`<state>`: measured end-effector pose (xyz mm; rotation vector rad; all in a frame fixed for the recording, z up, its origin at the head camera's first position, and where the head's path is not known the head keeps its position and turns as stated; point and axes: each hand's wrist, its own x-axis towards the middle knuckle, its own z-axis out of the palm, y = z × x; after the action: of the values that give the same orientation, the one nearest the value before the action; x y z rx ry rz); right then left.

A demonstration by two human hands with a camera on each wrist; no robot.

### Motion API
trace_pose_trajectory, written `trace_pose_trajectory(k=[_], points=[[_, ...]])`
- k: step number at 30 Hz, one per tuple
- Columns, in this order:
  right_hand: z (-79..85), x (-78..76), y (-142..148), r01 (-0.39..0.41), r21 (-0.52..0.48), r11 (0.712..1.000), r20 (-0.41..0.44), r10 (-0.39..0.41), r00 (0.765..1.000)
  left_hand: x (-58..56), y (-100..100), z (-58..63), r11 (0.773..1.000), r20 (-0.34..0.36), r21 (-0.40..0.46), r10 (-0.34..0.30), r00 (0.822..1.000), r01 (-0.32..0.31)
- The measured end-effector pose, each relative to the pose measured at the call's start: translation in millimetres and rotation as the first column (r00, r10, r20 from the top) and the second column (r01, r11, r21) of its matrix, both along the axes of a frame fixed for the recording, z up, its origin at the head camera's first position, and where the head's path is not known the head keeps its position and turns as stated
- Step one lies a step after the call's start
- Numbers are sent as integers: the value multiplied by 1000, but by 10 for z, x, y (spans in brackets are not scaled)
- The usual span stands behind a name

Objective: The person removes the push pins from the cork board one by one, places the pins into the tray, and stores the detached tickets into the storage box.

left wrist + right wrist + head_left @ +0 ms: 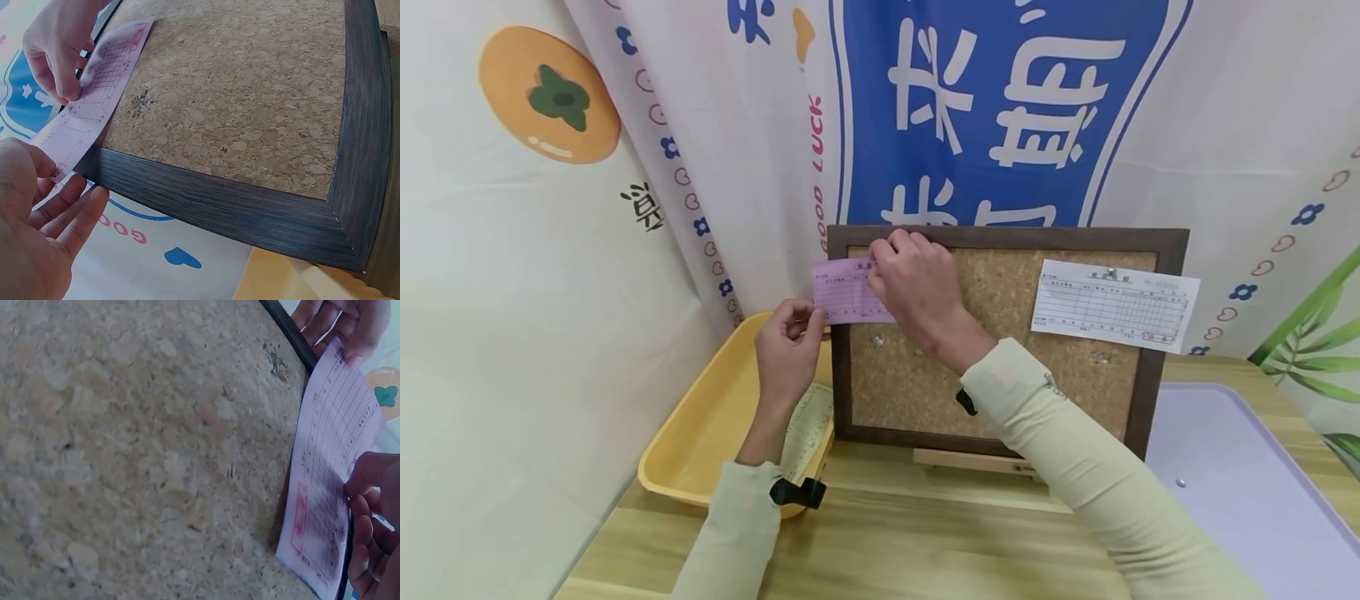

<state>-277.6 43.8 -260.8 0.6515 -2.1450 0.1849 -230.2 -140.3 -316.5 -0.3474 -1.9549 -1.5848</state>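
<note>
A pink receipt slip (842, 293) lies over the upper left corner of a framed corkboard (1000, 383), its left end sticking out past the dark frame (206, 190). My left hand (787, 354) pinches the slip's lower left corner between thumb and forefinger. At the slip's upper edge is my right hand (920, 283), fingers curled, its thumb and fingertips gripping there; I cannot tell whether a small pin is between them. In the right wrist view the slip (325, 444) bows slightly off the cork. A white receipt slip (1097, 308) hangs tilted at the upper right under a small pin (1111, 272).
Clear pins (877, 340) dot the cork. A wooden ledge (970, 459) supports the board. Left of it stands a yellow tray (718, 400) holding pale printed paper (808, 425). To the right lies a lavender tray (1240, 483) with a small pin (1181, 482). A printed curtain hangs behind.
</note>
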Motion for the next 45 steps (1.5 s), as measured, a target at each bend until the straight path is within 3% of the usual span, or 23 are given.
trace_pose_trajectory(k=[20, 27, 34, 45], points=[[53, -23, -41, 102, 88, 991, -59, -97, 993, -40, 7, -4, 1000, -1, 21, -16, 1000, 16], [77, -15, -69, 137, 123, 983, -46, -132, 990, -43, 6, -6, 1000, 8, 22, -5, 1000, 5], [69, 0, -81, 161, 138, 977, -44, -157, 987, -302, -103, -248, 999, -14, 45, -12, 1000, 13], [55, 3, -44, 119, 91, 989, -29, -117, 993, -281, -100, -224, 998, 10, 56, -17, 1000, 16]])
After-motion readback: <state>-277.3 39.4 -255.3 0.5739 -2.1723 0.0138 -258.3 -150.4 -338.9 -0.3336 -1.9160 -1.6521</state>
